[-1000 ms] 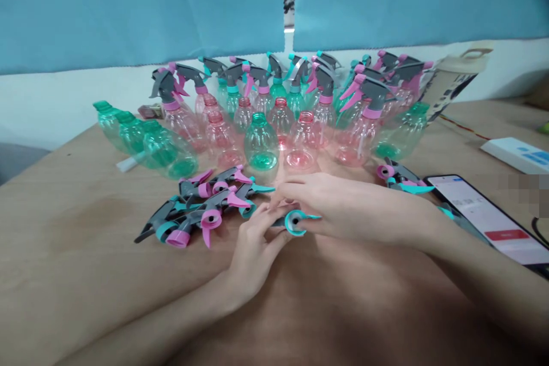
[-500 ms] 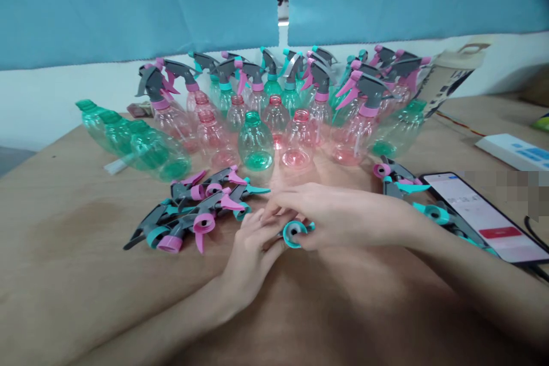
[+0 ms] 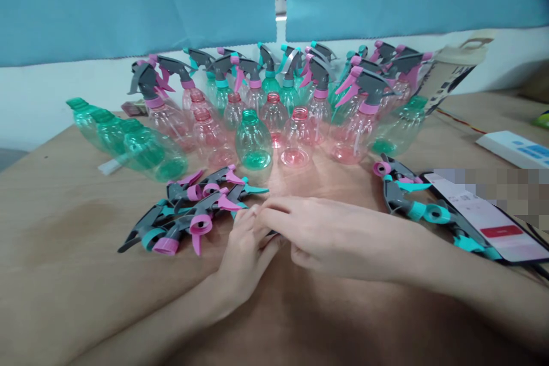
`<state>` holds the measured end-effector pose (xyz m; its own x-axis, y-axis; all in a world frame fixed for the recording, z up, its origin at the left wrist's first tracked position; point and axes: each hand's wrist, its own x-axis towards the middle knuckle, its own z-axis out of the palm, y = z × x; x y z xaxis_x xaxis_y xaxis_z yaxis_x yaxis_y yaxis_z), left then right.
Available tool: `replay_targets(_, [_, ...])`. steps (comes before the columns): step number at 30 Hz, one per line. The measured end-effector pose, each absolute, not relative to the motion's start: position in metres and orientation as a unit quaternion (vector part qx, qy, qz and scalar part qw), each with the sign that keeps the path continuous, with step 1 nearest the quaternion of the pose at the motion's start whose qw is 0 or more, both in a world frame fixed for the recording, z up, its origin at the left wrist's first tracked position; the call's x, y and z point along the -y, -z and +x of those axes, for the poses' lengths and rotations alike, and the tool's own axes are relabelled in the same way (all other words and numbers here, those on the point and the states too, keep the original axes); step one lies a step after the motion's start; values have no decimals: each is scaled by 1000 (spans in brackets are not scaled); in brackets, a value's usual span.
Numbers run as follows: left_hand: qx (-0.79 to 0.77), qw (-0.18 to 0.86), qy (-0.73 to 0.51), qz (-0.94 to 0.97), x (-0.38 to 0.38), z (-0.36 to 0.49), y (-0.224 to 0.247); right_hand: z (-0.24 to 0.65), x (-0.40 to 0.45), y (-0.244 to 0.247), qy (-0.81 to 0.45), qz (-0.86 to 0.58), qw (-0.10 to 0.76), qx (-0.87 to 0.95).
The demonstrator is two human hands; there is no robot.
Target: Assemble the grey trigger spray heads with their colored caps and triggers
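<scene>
- Head view: left hand point(image 3: 245, 247) and right hand point(image 3: 319, 234) met over the worktop point(image 3: 86, 280); left fingers pinched a mostly hidden part, probably a sprayer point(image 3: 273, 233); right fingers curled close against it, grip impossible to tell.
- Done: topped bottles point(image 3: 352, 131) stood mainly behind.
- Left: open bottles point(image 3: 254, 140) stood mostly in front.
- Loose sprayers point(image 3: 208, 203): heaped beside the left hand, others near the phone point(image 3: 493, 220).

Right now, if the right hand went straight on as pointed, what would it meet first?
Probably the left hand, just ahead of the right hand; depth and any contact are unclear.
</scene>
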<state>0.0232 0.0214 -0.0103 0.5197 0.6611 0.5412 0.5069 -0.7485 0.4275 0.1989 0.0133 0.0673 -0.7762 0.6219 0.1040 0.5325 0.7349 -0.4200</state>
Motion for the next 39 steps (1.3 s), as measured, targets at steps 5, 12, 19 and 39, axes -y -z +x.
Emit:
replay_targets(5, [-350,111,-353,860,-21,23,12,199,-15,-65,-180,-322,134,920])
replay_targets(12, [-357,129,-347,858,-24,23,11,191,-16,-59,-139,-354,172,908])
replay_targets(19, [-357,90,-368,854,-24,25,10,186,-6,-54,-106,-361,173,910])
replay_targets(39, [-340,113,-362,860,-20,24,9,194,-8,-60,-145,-381,124,905])
